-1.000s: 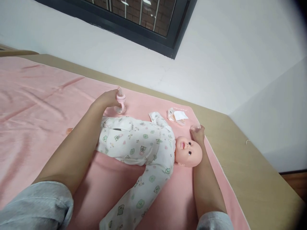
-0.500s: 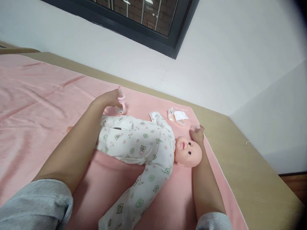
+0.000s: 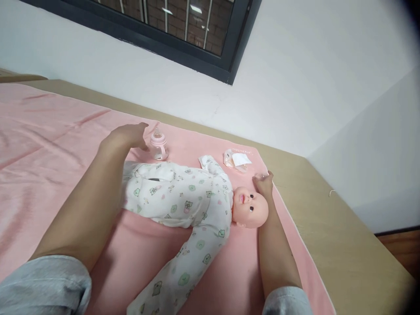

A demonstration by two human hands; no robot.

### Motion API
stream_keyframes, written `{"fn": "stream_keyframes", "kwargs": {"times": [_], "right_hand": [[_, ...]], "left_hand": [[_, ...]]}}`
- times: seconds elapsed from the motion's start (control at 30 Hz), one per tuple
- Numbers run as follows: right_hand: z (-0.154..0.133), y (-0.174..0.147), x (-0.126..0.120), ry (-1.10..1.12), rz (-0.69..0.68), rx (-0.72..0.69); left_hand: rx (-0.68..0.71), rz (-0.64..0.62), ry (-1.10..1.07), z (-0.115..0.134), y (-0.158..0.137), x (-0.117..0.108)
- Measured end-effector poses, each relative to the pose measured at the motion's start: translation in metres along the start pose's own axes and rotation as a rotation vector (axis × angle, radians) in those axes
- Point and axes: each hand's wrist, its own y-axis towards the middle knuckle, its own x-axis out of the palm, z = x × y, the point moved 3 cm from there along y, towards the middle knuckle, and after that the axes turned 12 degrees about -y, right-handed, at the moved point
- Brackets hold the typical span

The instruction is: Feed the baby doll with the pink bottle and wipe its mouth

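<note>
A baby doll [image 3: 251, 208] in white printed pyjamas lies on its back across the pink blanket [image 3: 141, 249], head to the right. Beyond its legs a small pink-and-clear baby bottle [image 3: 159, 146] stands upright with its teat bare. My left hand [image 3: 133, 134] is just left of the bottle, thumb and fingers apart, holding nothing. Past the doll's head, near the blanket's right edge, my right hand [image 3: 265, 183] is closed around a clear dome-shaped bottle cap [image 3: 260, 176], partly hidden by the fingers.
A clear plastic packet [image 3: 229, 161] with a white label [image 3: 242, 159] lies between the doll's far sleeve and my right hand. The wooden tabletop [image 3: 315, 210] shows along the back and right. A wall [image 3: 183, 103] and dark-framed window [image 3: 216, 70] rise behind.
My left hand has let go of the baby bottle and drawn back to its left; the bottle stands by itself. My right hand keeps its hold on the cap. The whole view has shifted slightly.
</note>
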Motion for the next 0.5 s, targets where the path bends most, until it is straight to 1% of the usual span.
{"fn": "stream_keyframes", "kwargs": {"times": [0.07, 0.1, 0.13, 0.17, 0.23, 0.27, 0.3, 0.33, 0.4, 0.47, 0.5], "right_hand": [[0.001, 0.002, 0.002, 0.06, 0.018, -0.005], [0.002, 0.003, 0.003, 0.094, 0.028, -0.008], [0.002, 0.004, 0.004, 0.124, 0.041, -0.012], [0.002, 0.004, 0.005, 0.147, 0.057, -0.02], [0.0, 0.003, 0.003, 0.158, 0.109, -0.051], [-0.002, 0.002, 0.001, 0.15, 0.151, -0.077], [-0.005, 0.0, -0.001, 0.137, 0.206, -0.107], [-0.009, -0.003, -0.005, 0.125, 0.268, -0.142], [-0.017, -0.01, -0.011, 0.114, 0.393, -0.225], [-0.027, -0.017, -0.015, 0.116, 0.467, -0.317], [-0.031, -0.02, -0.015, 0.117, 0.475, -0.368]], "left_hand": [[-0.167, 0.091, 0.094, 0.024, -0.011, -0.013], [-0.23, 0.133, 0.132, 0.043, -0.018, -0.018], [-0.26, 0.15, 0.157, 0.065, -0.026, -0.021], [-0.205, 0.187, 0.164, 0.092, -0.033, -0.022], [0.018, 0.216, 0.117, 0.147, -0.044, -0.017], [0.092, 0.181, 0.053, 0.171, -0.047, -0.011], [0.13, 0.146, -0.028, 0.191, -0.049, -0.003], [0.162, 0.096, -0.087, 0.208, -0.048, 0.006], [0.216, -0.014, -0.146, 0.233, -0.039, 0.027], [0.304, -0.126, -0.114, 0.254, -0.026, 0.047], [0.355, -0.176, -0.073, 0.264, -0.018, 0.057]]}}
